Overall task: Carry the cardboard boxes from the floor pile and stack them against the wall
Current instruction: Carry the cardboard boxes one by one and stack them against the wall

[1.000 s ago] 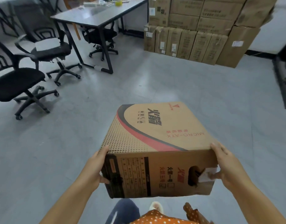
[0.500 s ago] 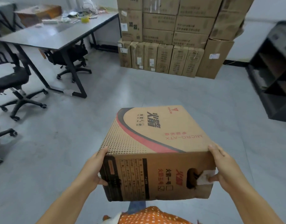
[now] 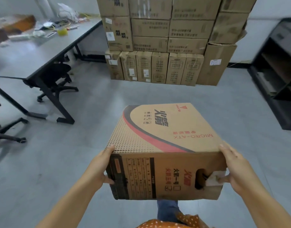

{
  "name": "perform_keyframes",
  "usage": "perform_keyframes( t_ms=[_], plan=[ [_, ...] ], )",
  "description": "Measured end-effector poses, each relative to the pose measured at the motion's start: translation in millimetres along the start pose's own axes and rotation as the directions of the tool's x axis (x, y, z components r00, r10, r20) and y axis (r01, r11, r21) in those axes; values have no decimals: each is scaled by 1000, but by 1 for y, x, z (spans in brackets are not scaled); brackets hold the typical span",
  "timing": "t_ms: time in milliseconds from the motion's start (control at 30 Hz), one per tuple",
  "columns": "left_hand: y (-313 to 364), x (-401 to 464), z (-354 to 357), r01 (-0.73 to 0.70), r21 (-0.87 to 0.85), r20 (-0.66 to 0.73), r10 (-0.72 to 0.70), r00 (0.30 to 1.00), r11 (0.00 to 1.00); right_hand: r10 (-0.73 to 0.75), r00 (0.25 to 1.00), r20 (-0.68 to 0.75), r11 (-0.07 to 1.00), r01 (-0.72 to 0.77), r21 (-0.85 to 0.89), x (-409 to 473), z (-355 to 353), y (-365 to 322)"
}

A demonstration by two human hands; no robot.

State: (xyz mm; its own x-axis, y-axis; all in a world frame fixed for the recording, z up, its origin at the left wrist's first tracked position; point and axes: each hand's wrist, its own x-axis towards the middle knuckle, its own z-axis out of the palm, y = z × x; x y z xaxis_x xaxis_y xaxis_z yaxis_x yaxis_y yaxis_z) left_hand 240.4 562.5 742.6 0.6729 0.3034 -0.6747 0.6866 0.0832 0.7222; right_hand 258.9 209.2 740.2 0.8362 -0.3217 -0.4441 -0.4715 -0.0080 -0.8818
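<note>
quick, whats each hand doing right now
Left hand: grips the cardboard box at its left edge.
Right hand: grips its right edge.

Single head view; faces forward-down; held box [image 3: 164,145] close below

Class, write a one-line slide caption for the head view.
Both hands, left hand and right hand, carry a printed cardboard box toward stacked boxes.

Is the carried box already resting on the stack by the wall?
No. The printed box is held up between the left hand and right hand over bare floor, apart from the stack ahead.
</note>
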Motion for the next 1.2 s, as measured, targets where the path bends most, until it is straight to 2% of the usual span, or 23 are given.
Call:
perform_keyframes(
  t_ms=[233,533,700,967,1200],
  plan=[
    [125,110,60,-31,-54,-19,30,999,998,-51,999,-2,998,51,-29,165,45,-99],
    [311,238,116,-172,-155,-28,170,985,973,-202,979,34,979,202,6,327,101,-272],
    [427,330,128,-270,-182,3,276,961,945,-295,955,-24,955,295,3,416,152,-358],
    [654,452,142,-429,-264,91,465,881,864,-449,876,-174,878,469,96,537,227,-505],
    [830,514,170,-572,-263,213,625,751,777,-526,801,-285,791,584,181,610,256,-632]
  ],
)
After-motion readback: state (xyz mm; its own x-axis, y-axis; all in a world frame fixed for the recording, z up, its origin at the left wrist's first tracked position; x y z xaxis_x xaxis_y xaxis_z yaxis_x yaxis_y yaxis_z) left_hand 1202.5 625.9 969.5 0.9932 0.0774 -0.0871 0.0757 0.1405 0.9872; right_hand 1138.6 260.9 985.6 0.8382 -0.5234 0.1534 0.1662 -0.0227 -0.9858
